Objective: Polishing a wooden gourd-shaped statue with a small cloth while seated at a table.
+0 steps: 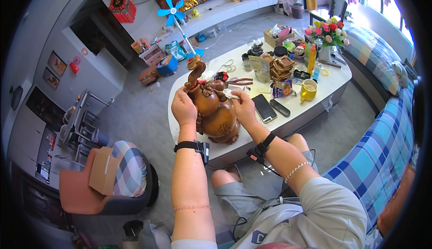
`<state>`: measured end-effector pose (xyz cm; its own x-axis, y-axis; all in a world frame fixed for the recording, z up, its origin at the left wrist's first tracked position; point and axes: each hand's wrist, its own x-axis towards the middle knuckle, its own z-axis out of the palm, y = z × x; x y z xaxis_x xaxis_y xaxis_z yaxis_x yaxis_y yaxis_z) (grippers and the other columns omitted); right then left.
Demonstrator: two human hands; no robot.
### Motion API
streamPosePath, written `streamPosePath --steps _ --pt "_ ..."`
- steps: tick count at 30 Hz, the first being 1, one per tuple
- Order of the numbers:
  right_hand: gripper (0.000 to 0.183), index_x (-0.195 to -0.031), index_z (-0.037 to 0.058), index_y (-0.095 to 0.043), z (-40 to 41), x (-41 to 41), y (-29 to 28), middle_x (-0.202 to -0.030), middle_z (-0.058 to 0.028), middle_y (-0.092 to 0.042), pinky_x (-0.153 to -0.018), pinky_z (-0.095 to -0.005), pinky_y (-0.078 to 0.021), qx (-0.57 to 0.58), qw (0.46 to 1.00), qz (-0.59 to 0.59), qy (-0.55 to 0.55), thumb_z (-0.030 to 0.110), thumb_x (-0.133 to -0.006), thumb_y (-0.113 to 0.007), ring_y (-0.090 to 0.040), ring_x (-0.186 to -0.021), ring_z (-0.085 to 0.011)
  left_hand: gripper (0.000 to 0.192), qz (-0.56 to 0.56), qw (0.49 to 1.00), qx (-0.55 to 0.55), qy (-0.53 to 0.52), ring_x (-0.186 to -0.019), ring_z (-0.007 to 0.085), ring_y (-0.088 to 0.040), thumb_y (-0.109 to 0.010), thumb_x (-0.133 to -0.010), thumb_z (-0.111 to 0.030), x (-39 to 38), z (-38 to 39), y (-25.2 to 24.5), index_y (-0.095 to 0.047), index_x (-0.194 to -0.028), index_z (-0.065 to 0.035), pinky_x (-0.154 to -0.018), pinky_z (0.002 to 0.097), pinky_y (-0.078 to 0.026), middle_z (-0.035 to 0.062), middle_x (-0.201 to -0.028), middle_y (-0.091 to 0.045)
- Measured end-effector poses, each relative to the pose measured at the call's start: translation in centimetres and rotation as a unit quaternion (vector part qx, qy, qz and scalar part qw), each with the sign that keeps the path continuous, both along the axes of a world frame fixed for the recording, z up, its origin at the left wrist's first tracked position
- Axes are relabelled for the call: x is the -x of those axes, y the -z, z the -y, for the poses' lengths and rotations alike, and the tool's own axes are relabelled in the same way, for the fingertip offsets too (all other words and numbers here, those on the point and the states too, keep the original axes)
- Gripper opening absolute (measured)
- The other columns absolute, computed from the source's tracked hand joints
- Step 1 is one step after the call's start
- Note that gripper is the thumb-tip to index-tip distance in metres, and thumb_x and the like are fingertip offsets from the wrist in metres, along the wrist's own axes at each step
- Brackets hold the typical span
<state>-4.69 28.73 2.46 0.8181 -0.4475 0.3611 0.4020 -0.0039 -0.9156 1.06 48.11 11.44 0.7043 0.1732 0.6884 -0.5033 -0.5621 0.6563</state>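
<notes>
A glossy brown carved gourd ornament (219, 120) stands at the near left end of a white coffee table (216, 151). It has a curved stem, carved leaves, a raised character on its lower bulb and a red cord round its neck. My left hand (184, 108) grips the ornament's left side near the upper bulb; its fingertips are hidden behind. Pinched in my right hand (244, 107) is a crumpled white cloth or tissue (231, 94), held against or close to the ornament's right side. Whether it touches, I cannot tell.
Beside my right hand lie a smartphone (264, 108) and a black remote control (279, 108). A yellow mug (308, 90), pliers (239, 82), a stack of brown packets (282, 68) and a flower vase (324, 53) stand or lie farther off. A blue fan (184, 34) rises beyond the table.
</notes>
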Motion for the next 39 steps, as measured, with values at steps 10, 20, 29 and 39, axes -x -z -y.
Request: streamPosePath --steps 10,20,29,39 --pt "0.052 -0.145 -0.0032 -0.060 -3.2 6.6 2.4 -0.157 -0.0249 -0.053 -0.126 -0.0568 -0.0342 0.470 0.874 0.118 0.042 0.013 -0.097 -0.067 -0.045 -0.153 -0.0426 0.052 -0.014 1.000 -0.005 0.010 -0.062 0.0154 -0.056 -0.037 -0.117 -0.038 0.3 0.2 -0.1 -0.076 -0.121 -0.0042 -0.062 0.0356 -0.048 0.0017 -0.070 -0.060" --pt "0.054 -0.146 -0.0085 -0.055 -1.0 1.0 2.3 -0.149 -0.0291 -0.057 -0.125 -0.0515 -0.0374 0.355 0.930 0.084 0.046 0.011 -0.096 -0.059 -0.050 -0.144 -0.0482 0.049 -0.072 0.997 0.009 0.009 -0.067 0.0205 -0.060 -0.037 -0.116 -0.034 2.1 1.8 -2.2 -0.075 -0.123 -0.0032 -0.070 0.0388 -0.051 0.0053 -0.075 -0.064" --pt "0.065 -0.161 0.0096 -0.049 4.1 -3.8 0.5 -0.157 -0.0224 -0.056 -0.126 -0.0425 -0.0370 0.164 0.919 -0.038 -0.357 0.005 -0.097 -0.041 -0.052 -0.147 -0.0358 0.047 -0.086 0.992 0.079 0.047 -0.062 0.0090 -0.050 -0.041 -0.117 -0.037 1.8 1.3 -1.4 -0.075 -0.124 -0.0062 -0.052 0.0285 -0.042 -0.0009 -0.077 -0.056" --pt "0.052 -0.149 -0.0026 -0.057 0.8 2.0 2.6 -0.155 -0.0258 -0.053 -0.126 -0.0517 -0.0342 0.346 0.935 0.058 -0.061 0.010 -0.099 -0.059 -0.045 -0.150 -0.0445 0.047 -0.107 0.991 0.076 0.031 -0.062 0.0140 -0.054 -0.041 -0.115 -0.033 2.3 2.2 -2.0 -0.075 -0.120 -0.0004 -0.059 0.0342 -0.047 0.0018 -0.073 -0.062"
